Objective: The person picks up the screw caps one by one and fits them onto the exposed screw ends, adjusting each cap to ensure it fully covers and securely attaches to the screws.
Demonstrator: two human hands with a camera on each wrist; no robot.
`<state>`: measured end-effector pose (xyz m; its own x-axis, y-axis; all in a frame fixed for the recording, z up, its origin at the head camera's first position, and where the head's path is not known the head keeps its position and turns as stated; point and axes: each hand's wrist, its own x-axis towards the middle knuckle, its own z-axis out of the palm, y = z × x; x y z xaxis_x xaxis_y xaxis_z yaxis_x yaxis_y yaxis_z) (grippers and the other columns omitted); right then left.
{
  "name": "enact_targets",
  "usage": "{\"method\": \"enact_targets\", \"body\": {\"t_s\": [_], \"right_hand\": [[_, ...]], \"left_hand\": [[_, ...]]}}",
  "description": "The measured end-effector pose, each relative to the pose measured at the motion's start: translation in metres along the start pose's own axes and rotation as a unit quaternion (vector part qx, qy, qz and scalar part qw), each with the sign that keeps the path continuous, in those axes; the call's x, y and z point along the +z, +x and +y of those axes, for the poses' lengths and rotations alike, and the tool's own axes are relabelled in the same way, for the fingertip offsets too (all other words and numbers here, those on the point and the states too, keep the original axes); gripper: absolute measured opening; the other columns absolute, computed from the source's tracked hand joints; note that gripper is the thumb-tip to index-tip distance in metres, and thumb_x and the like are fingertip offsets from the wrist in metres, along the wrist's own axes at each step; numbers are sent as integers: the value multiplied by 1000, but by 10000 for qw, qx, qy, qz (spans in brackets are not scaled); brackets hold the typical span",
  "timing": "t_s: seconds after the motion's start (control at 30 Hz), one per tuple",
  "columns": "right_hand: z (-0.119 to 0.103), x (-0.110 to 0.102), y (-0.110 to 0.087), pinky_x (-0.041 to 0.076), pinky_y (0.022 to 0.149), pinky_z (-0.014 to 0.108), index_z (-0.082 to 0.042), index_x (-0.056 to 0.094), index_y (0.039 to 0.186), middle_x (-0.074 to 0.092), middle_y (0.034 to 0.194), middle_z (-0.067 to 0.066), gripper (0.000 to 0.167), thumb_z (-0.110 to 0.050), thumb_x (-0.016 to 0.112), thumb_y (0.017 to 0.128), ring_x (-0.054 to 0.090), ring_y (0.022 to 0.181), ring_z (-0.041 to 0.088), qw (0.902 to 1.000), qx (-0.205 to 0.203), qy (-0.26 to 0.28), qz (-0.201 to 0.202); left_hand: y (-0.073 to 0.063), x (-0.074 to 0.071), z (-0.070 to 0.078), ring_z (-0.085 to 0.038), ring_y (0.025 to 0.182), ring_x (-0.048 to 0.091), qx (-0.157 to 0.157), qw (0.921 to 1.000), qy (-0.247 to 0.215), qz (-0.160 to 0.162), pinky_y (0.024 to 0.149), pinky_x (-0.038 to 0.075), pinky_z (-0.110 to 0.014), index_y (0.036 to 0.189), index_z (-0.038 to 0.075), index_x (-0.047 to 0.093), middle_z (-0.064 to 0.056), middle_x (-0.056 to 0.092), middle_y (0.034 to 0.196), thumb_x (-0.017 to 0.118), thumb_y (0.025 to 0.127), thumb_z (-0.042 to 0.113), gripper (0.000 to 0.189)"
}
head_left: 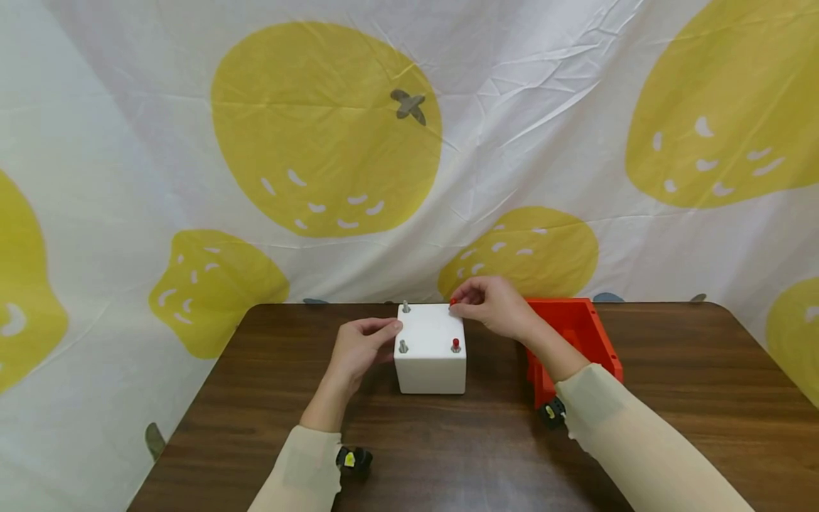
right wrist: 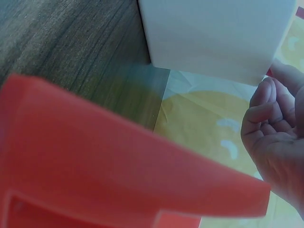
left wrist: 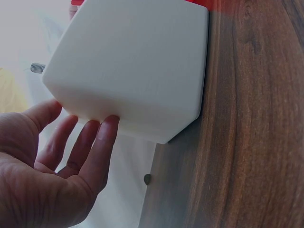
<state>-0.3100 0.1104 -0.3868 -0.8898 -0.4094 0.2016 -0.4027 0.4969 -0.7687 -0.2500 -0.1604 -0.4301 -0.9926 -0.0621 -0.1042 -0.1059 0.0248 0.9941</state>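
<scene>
A white box (head_left: 430, 333) stands on the table, with a threaded metal stud at each visible top corner. My left hand (head_left: 358, 348) holds the box's left side, its thumb at the top edge and fingertips on the side wall (left wrist: 142, 116). At the back right corner, my right hand (head_left: 495, 307) pinches a small red cap (head_left: 453, 301) between thumb and index finger, over the stud there. Another red cap (head_left: 456, 343) sits on the front right stud. The back left stud (head_left: 406, 306) and front left stud (head_left: 403, 346) are bare.
An open red bin (head_left: 604, 341) stands right of the box, partly under the right forearm. The brown wooden table (head_left: 307, 384) ends just behind the box, where a white cloth (head_left: 128, 178) with yellow fruit prints hangs.
</scene>
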Motion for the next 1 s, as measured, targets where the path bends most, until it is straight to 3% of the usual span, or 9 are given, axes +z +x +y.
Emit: {"method": "enact_targets", "body": {"t_s": [0.27,0.57,1.0], "right_hand": [[0,0,-1,55,71,31,-4,80,109,71,88,3,22,-20,84,93,63,82,22,10000,-76,-46,20],[3,3,-1,56,69,32,-9,79,102,70,86,2,16,-22,85,93,62,80,22,9998,6,-174,131],[2,6,-1,56,67,32,-8,79,102,70,86,3,18,-22,86,92,61,80,23,9996,-22,-194,224]], "left_hand": [[0,0,1,-21,98,73,18,10000,45,13,91,62,-51,120,0,78,-14,74,121,82,97,24,33],[1,1,0,-21,96,73,0,10000,37,40,83,65,-43,118,1,79,-14,74,119,83,96,23,31],[0,1,0,-21,97,73,-16,10000,-38,48,84,65,-43,118,1,79,-13,74,119,83,96,21,30]]}}
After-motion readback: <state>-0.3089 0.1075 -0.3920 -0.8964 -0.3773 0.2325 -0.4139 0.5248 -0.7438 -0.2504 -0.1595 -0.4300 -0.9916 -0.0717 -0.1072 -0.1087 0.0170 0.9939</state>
